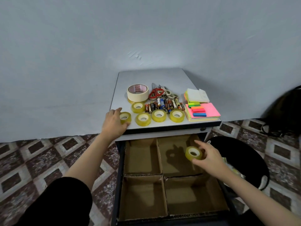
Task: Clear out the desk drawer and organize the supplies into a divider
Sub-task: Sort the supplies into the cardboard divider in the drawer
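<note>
Right hand (210, 158): fingers curled, pinching one small clear tape roll (193, 153), held above the far right compartment of the cardboard divider (160, 160); roll not yet set down.

Left hand (114, 123): fingers and thumb wrapped round a second clear roll (125, 117) at the near left corner of the table (146, 77); roll apparently resting on the surface.

Drawer (119, 176): pulled open below the table front, fitted with the divider; four compartments, nothing visible in any of them.

On table, awaiting sorting:
- four more small clear rolls (159, 115), in a loose group
- large masking tape roll (137, 92), behind them
- scissors (156, 92), several pairs, just beside the masking tape
- loose batteries (164, 106), between scissors and clear rolls
- sticky notes and page flags (202, 108), at the right edge

Progress, by judgement: emptying of drawer done, divider in place, sorting barely begun. Left to do: all tape, scissors, batteries and notes, each kind to a compartment.
</note>
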Demonstrator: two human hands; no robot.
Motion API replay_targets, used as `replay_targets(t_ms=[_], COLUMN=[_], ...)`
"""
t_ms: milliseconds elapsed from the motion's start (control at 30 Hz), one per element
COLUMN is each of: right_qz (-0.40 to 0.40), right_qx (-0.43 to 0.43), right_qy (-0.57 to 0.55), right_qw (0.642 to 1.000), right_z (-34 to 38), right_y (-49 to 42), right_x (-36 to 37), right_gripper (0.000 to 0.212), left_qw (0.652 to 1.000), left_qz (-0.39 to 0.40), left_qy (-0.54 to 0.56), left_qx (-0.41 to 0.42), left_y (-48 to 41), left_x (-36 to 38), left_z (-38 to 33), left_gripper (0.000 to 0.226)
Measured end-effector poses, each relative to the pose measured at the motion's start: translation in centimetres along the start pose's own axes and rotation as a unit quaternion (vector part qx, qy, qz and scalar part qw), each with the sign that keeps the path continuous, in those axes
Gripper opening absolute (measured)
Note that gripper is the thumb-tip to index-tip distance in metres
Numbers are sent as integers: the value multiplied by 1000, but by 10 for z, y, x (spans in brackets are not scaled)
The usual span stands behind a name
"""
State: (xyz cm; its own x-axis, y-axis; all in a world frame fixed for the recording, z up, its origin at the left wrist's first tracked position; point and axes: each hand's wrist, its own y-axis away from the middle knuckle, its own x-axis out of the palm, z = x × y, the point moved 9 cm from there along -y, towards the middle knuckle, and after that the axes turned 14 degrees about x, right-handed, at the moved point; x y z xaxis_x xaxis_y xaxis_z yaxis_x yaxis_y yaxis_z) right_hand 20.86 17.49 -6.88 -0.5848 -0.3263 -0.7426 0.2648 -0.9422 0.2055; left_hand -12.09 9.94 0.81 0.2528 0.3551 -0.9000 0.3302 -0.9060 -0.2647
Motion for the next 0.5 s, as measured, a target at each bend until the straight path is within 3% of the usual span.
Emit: replay_targets(t_ms=[167,267,400,500], right_qz=[5,20,23,15], right_qx=[5,28,32,37], right_qy=[36,25,53,72], right_qw=[999,999,998,997], right_z=[-3,-11,-15,-12], right_y=[-8,-10,-13,-13], right_x=[-3,-4,-9,-12], right_gripper=[51,50,54,58], left_qw=[999,996,974,967], left_qz=[20,-23,-16,37], left_qy=[-32,10,72,123], left_qx=[0,87,212,222], left_y=[25,50,85,101], left_x=[-6,-10,13,57], left_z=[-9,-40,-95,-113], left_gripper=[68,70,62,63])
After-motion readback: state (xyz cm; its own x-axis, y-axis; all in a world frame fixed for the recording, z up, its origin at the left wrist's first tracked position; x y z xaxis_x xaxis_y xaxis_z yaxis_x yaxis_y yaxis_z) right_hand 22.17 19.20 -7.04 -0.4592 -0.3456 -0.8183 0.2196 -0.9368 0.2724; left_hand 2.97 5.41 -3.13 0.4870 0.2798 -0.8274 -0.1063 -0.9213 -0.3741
